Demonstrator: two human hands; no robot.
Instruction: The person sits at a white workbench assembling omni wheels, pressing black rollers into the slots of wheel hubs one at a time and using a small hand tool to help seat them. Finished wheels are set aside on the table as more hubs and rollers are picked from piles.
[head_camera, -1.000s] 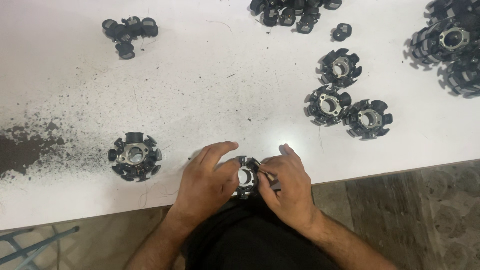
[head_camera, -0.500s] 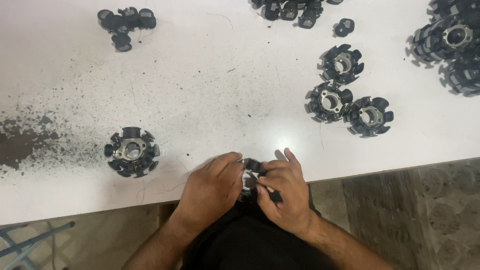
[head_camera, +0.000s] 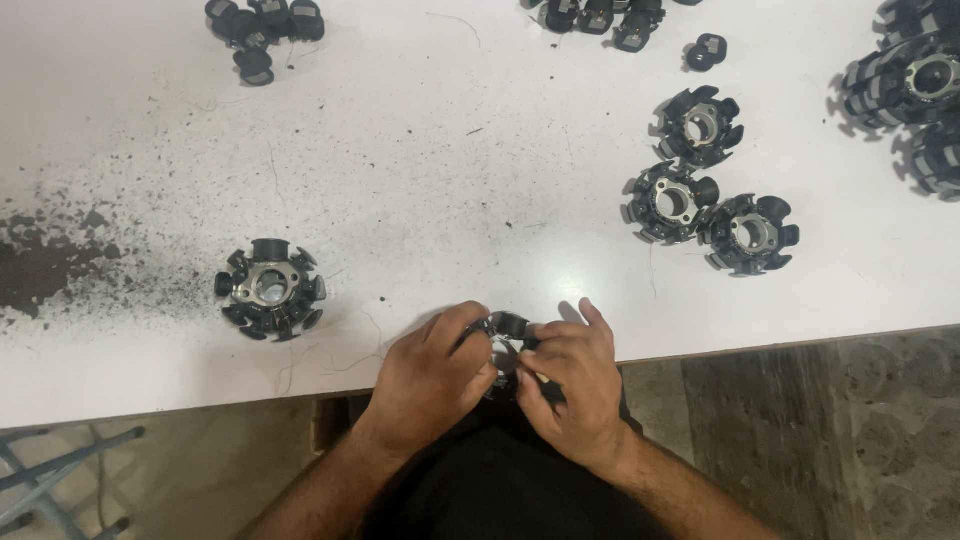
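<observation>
Centrally, at the near edge of the white counter (head_camera: 450, 150), the left hand (head_camera: 430, 385) and right hand (head_camera: 570, 385) close together around one black stator core (head_camera: 505, 335), largely hidden between the fingers. Judged from this grip, the work goes best with the core braced against the counter edge and turned by small fingertip steps. An identical core (head_camera: 270, 288) lies well to the left, near a patch of dark grit (head_camera: 45, 265). Three more cores (head_camera: 700, 185) cluster at right, others along the far edge; none obstructs the hands.
</observation>
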